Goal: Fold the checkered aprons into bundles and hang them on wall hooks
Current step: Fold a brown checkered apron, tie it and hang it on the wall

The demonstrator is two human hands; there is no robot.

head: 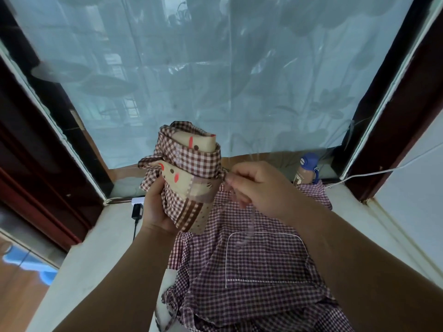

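Head view: left hand (155, 212) gripped the rolled apron bundle (187, 178) upright, likely to keep the roll from unwinding; right hand (254, 188) pinched its pale strap (250, 221) just beside the bundle, probably for tying. Below both hands a second checkered apron (251, 264) lay spread on the ledge (103, 259). Beyond the right hand stood a bottle (305, 171); no wall hooks seen

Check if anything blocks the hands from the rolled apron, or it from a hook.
Nothing blocks the hands: left hand grips the rolled apron, right hand pinches its strap. No hook in view, so that path is unknown.
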